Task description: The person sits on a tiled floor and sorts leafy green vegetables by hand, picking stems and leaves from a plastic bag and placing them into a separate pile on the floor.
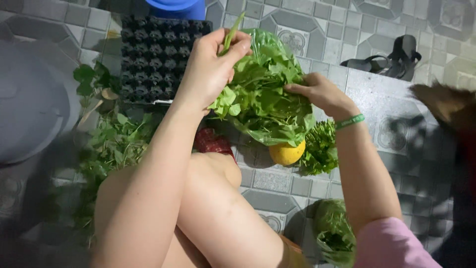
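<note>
Crouched low over the tiled floor, the person keeps a green plastic bag of leafy greens propped up between both hands, mouth upward so the leaves stay gathered. The left hand is closed, pinching a single green stem at the top of the bunch. The right hand is loosely curled, fingertips in the leaves. A yellow fruit sits just under the bag, a black egg tray behind, picked greens heaped to the left.
</note>
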